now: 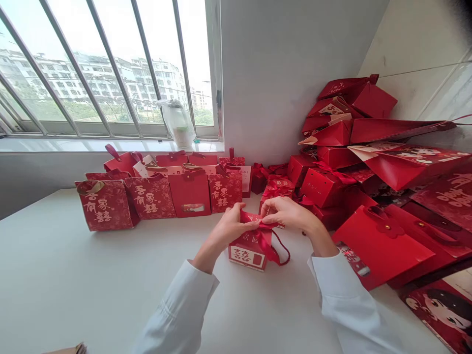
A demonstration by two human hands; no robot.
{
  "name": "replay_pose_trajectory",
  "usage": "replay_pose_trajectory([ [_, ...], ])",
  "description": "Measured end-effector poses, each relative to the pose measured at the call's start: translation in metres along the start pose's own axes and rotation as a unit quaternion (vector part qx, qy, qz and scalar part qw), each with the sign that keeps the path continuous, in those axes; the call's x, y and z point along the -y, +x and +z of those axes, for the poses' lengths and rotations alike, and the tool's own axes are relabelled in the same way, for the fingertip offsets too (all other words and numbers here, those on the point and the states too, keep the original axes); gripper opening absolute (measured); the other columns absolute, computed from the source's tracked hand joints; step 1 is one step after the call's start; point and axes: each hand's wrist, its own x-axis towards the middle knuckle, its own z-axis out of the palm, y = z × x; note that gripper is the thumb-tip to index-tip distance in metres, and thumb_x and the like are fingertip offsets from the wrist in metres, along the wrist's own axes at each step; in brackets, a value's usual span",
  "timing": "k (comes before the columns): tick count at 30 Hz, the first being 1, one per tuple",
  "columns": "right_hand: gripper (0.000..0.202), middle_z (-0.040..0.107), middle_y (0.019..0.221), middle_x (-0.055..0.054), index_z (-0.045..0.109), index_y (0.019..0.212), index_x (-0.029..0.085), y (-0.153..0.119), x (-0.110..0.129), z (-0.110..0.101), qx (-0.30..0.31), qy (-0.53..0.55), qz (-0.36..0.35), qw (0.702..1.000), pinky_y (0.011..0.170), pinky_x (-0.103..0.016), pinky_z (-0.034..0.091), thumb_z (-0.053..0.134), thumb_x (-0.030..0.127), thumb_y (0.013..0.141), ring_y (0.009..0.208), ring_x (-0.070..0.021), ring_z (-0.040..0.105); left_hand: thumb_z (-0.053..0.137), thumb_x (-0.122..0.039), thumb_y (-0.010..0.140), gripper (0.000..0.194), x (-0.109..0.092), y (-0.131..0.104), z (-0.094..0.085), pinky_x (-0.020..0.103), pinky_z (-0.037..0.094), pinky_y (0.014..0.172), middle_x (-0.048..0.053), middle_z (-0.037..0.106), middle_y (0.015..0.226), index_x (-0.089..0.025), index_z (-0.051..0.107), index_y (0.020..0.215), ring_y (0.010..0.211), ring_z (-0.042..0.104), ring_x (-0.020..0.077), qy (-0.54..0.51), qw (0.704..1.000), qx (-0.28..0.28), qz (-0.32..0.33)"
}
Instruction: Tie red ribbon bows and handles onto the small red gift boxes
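Note:
A small red gift box (246, 256) with a white panel and gold characters stands upright on the white table. Red ribbon (268, 246) is gathered at its top, one end hanging down the front, and a dark red cord handle (287, 253) loops out on its right. My left hand (234, 223) pinches the ribbon between thumb and fingers, from the left of the box top. From the right, my right hand (285, 212) pinches the ribbon at the same spot, fingers curled. The ribbon between my fingertips is partly hidden.
Rows of red gift bags (150, 196) stand along the table's back edge. On the right, a high pile of red boxes and bags (368, 162) leans by the wall. A plastic bag (179, 123) sits on the sill of the barred window. The white table (110, 275) extends left.

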Motion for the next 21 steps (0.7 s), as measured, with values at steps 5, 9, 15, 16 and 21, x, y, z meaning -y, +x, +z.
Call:
replay_pose_trajectory([
  [5,0.004,0.057,0.06,0.003,0.063,0.074,0.018,0.001,-0.001,0.0,-0.011,0.002,0.002,1.0,0.056,-0.022,0.038,0.06,0.017,0.071,0.059,-0.0117,0.053,0.077,-0.034,0.064,0.085,0.004,0.003,-0.003,0.034,0.048,0.083,0.012,0.059,0.119,-0.021,0.037,0.138,0.105,0.059,0.0288,-0.031,0.999,0.022,0.008],
  [9,0.007,0.061,0.067,0.0,0.064,0.077,0.017,-0.001,0.0,-0.002,-0.01,-0.004,0.009,1.0,0.056,-0.023,0.039,0.061,0.023,0.074,0.063,-0.0126,0.054,0.081,-0.031,0.059,0.095,-0.002,-0.001,-0.009,0.034,0.049,0.08,0.012,0.062,0.113,-0.018,0.034,0.14,0.099,0.062,0.0272,-0.064,0.997,0.051,0.004],
  [15,0.022,0.066,0.081,-0.003,0.067,0.085,0.017,-0.004,-0.003,-0.008,0.044,0.008,-0.007,0.999,0.06,-0.023,0.041,0.065,0.036,0.073,0.076,-0.0162,0.058,0.07,-0.054,0.069,0.084,-0.006,-0.004,-0.005,0.03,0.048,0.08,0.01,0.063,0.113,-0.019,0.037,0.138,0.103,0.061,0.0259,-0.055,0.998,0.029,-0.022],
  [16,0.021,0.065,0.078,-0.002,0.067,0.084,0.018,-0.003,-0.004,-0.008,0.054,0.009,-0.009,0.998,0.06,-0.023,0.04,0.066,0.033,0.071,0.074,-0.0158,0.057,0.07,-0.054,0.069,0.083,-0.005,-0.002,-0.004,0.03,0.048,0.08,0.01,0.063,0.113,-0.02,0.038,0.138,0.104,0.06,0.0262,-0.045,0.999,0.023,-0.016],
  [21,0.014,0.057,0.063,0.002,0.065,0.08,0.017,0.0,-0.01,-0.008,0.041,0.03,-0.011,0.999,0.056,-0.023,0.038,0.058,0.017,0.068,0.063,-0.013,0.054,0.077,-0.039,0.065,0.086,0.002,0.002,-0.002,0.031,0.048,0.08,0.009,0.065,0.103,-0.019,0.037,0.139,0.102,0.061,0.0266,-0.035,0.999,0.031,0.002],
])
